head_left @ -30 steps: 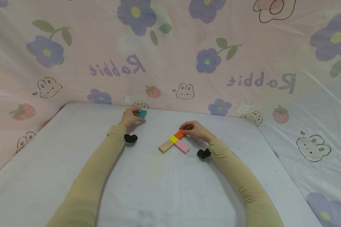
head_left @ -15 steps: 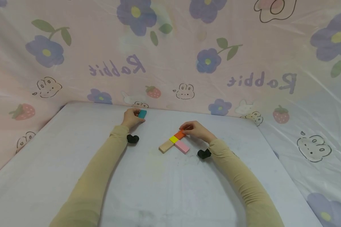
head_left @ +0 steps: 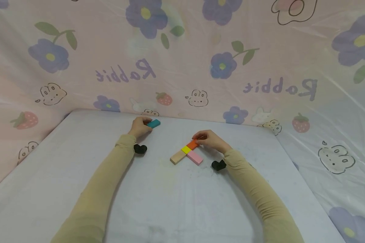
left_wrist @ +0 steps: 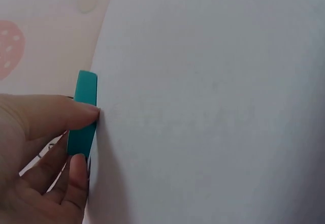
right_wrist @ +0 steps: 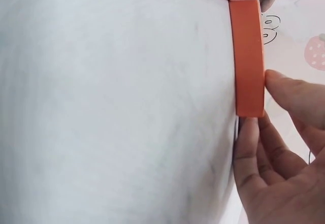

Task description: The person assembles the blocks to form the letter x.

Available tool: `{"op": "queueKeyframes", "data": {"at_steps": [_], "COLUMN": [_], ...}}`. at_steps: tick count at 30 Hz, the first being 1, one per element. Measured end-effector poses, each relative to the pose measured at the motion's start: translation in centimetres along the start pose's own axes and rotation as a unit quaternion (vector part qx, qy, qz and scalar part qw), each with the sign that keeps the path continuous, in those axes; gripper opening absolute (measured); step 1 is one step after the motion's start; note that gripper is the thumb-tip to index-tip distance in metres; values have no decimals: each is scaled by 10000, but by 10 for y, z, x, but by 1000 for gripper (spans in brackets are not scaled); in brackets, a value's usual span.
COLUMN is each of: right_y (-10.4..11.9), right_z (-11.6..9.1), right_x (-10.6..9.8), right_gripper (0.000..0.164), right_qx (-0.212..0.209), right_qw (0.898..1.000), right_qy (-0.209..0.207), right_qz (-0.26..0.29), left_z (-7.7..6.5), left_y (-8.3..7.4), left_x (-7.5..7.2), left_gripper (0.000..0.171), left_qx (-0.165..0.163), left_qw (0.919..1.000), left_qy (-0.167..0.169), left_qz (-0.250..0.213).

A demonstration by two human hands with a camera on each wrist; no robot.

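My left hand [head_left: 139, 127] pinches a teal wooden block [head_left: 154, 123] near the table's far edge; in the left wrist view the thumb lies across the middle of the teal block [left_wrist: 85, 89]. Right of it, several blocks lie joined on the table: a plain wood one [head_left: 177, 157], a small yellow one [head_left: 186, 150], a pink one [head_left: 195, 157] and an orange one [head_left: 193, 144]. My right hand [head_left: 212, 140] grips the orange block's far end. Up close in the right wrist view, the thumb meets the orange block's [right_wrist: 248, 56] top edge and fingertips touch its end.
A white cloth [head_left: 170, 206] covers the table. Behind it hangs a pink curtain [head_left: 176, 60] printed with flowers and rabbits. Black wrist straps [head_left: 218, 165] show at both sleeve cuffs.
The teal block has turned in my left hand, its free end swinging to the right. My right hand and the joined blocks have stayed in place.
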State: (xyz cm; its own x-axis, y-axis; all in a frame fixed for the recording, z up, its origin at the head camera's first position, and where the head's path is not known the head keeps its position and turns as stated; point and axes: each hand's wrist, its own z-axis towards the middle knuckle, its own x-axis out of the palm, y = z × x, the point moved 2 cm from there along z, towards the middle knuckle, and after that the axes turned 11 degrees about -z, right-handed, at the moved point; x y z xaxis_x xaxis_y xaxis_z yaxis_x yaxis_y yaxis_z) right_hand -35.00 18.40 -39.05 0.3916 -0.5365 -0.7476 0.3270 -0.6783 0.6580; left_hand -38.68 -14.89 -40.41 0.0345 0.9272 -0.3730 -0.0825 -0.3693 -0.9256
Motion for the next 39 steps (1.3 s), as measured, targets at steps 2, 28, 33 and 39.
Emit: {"op": "queueKeyframes", "data": {"at_steps": [2, 28, 33, 39], "right_y": [-2, 15, 30, 31], "right_z": [1, -8, -18, -19], "right_x": [0, -5, -9, -9], "right_gripper": [27, 27, 26, 26], "right_qx": [-5, -145, -270, -241], "right_qw": [10000, 9998, 9996, 9997], "right_qy": [-45, 143, 91, 87], "right_qz": [-39, 4, 12, 14], "left_z": [-1, 3, 2, -1], "left_y": [-1, 1, -1, -3], "left_x": [-1, -3, -3, -3], "left_gripper": [48, 41, 40, 41], "left_qx": [12, 703, 750, 871], "left_qw": [9999, 9932, 9915, 9894], "left_qy": [95, 654, 683, 759], "left_qz": [28, 658, 813, 885]}}
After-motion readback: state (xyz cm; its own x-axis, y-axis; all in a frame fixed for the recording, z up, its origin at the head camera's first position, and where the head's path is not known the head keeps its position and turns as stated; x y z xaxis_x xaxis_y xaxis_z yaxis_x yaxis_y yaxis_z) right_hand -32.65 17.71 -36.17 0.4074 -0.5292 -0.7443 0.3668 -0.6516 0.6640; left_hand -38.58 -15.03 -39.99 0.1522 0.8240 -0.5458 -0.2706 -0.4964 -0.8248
